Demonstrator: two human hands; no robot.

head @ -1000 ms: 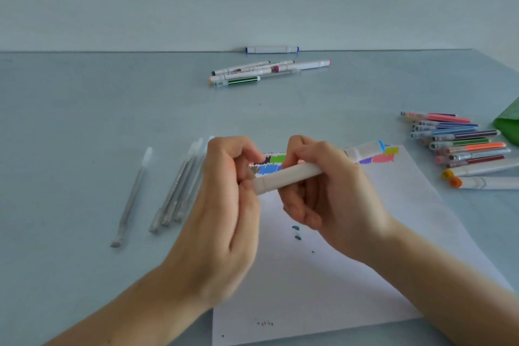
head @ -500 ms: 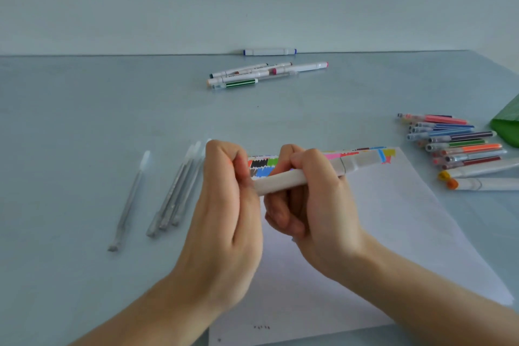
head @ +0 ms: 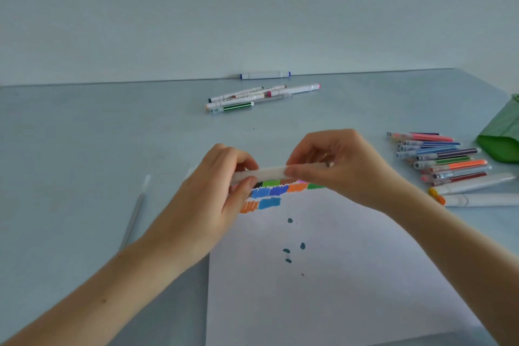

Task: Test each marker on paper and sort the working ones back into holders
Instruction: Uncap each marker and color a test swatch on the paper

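Paper (head: pixel 337 275) lies flat on the grey table (head: pixel 84 163) in front of the person, its far edge carrying rows of coloured test swatches (head: pixel 269 194) and a few dark teal blots (head: pixel 289 250) lower down. It is thin and light, likely to slide under a stroke unless pinned.

Loose markers (head: pixel 446 163) lie in a heap to the right, near a green holder (head: pixel 502 140); a smaller group (head: pixel 252 97) lies well apart at the far side.

White marker (head: pixel 266 173) is held level above the swatches. The left hand (head: pixel 213 191) is pinched closed on one end, the right hand (head: pixel 337 168) closed on the other. Motion blur hides whether a cap is on or coming off.

Judgement: the marker is light, rigid and smooth, so it may twist in the fingers. Hold belongs on the barrel with one hand and the cap with the other, pulling straight along the axis. An uncapped tip will stain skin.
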